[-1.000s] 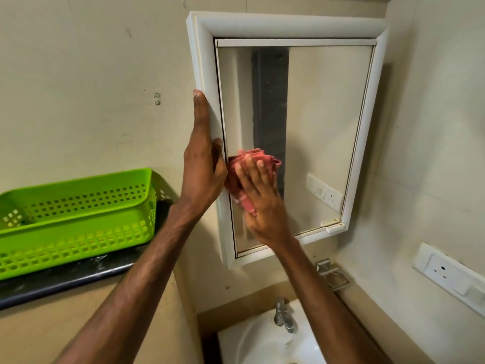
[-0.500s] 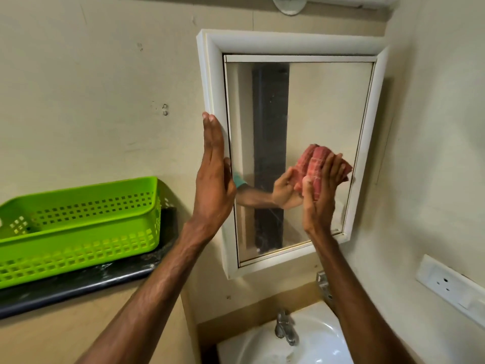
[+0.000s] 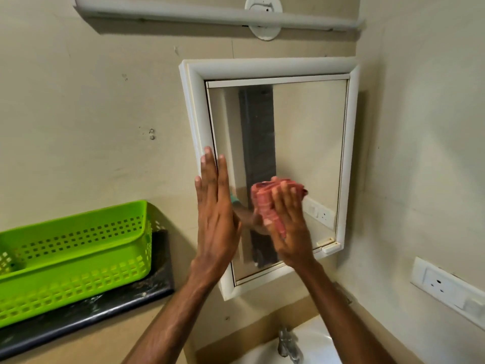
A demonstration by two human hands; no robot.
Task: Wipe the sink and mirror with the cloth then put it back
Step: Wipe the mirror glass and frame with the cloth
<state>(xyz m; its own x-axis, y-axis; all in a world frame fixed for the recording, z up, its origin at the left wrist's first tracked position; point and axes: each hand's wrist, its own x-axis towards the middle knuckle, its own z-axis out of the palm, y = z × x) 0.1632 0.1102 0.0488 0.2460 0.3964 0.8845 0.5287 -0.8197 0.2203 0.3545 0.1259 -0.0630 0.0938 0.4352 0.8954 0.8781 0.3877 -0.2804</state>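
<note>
A white-framed mirror hangs on the beige wall above a white sink with a metal tap. My right hand presses a bunched pink-red cloth against the lower middle of the glass. My left hand lies flat, fingers straight up, on the mirror's left frame edge and holds nothing. The glass reflects the cloth hand and a dark vertical strip.
A lime-green perforated basket sits on a dark shelf to the left. A white socket plate is on the right wall. A tube light fitting runs above the mirror.
My right hand has swept the cloth from the mirror's right side back leftward to the lower middle. The view has tilted up, showing the light fitting. My left hand stays on the frame.
</note>
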